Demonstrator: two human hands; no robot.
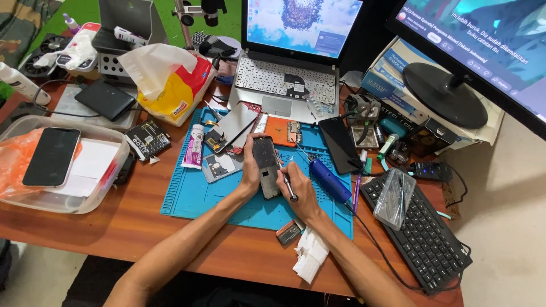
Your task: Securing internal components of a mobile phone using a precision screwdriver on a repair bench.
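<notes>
Left hand [250, 173] clamped on the side of an opened phone [266, 166], holding it over the blue mat [187, 196] mid-surface. Right hand [298, 190] grip closed on a small screwdriver [289, 187], tip at the phone's lower edge. Blue-handled tool [330, 181] lies just right of the hands, black phone [340, 145] beyond it. White tissue [310, 254] near the right wrist.

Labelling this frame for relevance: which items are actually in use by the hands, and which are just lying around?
In use:
- opened phone, held by left hand
- small screwdriver in right hand
- blue work mat under them

Lying about:
- laptop
- black keyboard
- clear bin holding a phone
- blue tool
- crumpled tissue
- monitor
</notes>
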